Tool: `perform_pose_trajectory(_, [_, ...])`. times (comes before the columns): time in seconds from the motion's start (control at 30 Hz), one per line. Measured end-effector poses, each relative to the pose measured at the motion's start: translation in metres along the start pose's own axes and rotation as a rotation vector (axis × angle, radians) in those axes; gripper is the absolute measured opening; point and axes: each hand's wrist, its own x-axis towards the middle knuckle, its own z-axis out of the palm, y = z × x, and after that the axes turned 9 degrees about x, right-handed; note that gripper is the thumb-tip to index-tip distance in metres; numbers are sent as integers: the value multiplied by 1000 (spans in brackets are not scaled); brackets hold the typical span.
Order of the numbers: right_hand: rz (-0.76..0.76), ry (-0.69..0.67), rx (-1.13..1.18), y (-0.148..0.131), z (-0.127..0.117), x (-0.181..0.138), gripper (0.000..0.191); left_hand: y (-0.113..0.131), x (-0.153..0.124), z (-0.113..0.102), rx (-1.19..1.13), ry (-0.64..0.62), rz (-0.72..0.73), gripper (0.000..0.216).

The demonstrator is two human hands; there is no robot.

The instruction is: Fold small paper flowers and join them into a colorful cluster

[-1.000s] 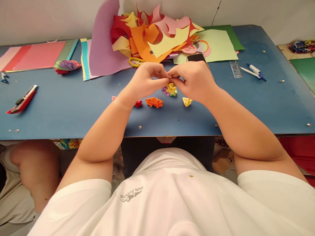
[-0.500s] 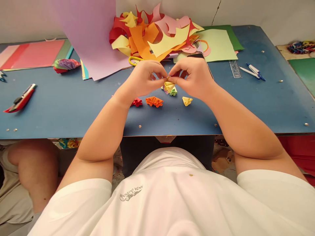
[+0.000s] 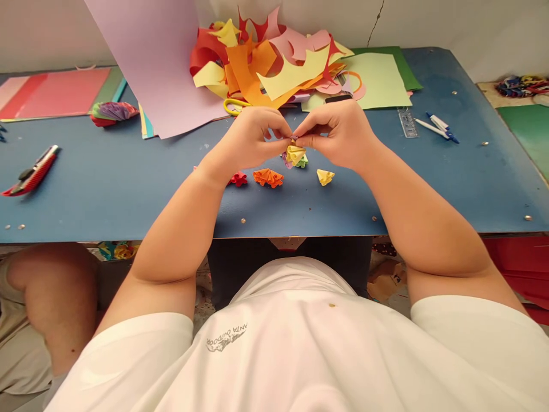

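Note:
My left hand (image 3: 262, 136) and my right hand (image 3: 337, 133) meet above the table, thumbs and fingertips pinched together on a small folded yellow paper piece (image 3: 295, 155). Its rolled, scalloped end hangs below the fingertips; the pinched end is mostly hidden. Just behind it sit a light green paper piece (image 3: 303, 161) and a purple one (image 3: 285, 160), both partly covered. Nearer the table's front lie an orange curled paper piece (image 3: 268, 178) and another yellow piece (image 3: 325, 177). A red piece (image 3: 239, 178) is partly hidden by my left wrist.
Behind my hands lies a heap of paper scraps (image 3: 249, 66) with yellow-handled scissors (image 3: 235, 106). A purple sheet (image 3: 167, 80) leans at its left. Far left lies a red utility knife (image 3: 32, 171); right, a clear ruler (image 3: 407, 123) and pens (image 3: 437, 127). Someone's bare leg (image 3: 55, 297) shows lower left.
My fingertips have shifted slightly on the yellow paper piece, and my right fingers sit closer together. The whole view has drifted a little; the loose pieces have not moved.

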Motion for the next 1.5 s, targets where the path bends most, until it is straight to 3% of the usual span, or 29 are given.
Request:
perform_pose_trajectory(0.1, [-7, 9, 40, 3, 0, -1, 5, 0, 2, -2, 153, -2, 55, 13])
perform_pose_trajectory(0.23, [-22, 48, -9, 11, 1, -2, 18, -2, 3, -3, 221, 14, 80, 9])
perform_pose_trajectory(0.43, [-91, -5, -151, 8, 4, -4, 8, -2, 2, -2, 227, 12, 71, 10])
perform_pose_trajectory(0.6, [-193, -56, -374, 14, 2, -5, 23, -4, 2, -1, 231, 0, 45, 6])
perform_pose_trajectory(0.83, [-253, -100, -370, 31, 1, -2, 23, -3, 2, 1, 163, -23, -35, 10])
perform_pose_trajectory(1.3, [87, 152, 28, 14, 41, -12, 3, -10, 5, -17, 319, -121, 51, 7])
perform_pose_trajectory(1.5, [148, 147, -10, 15, 39, -8, 11, -13, 6, -13, 362, -96, 101, 13])
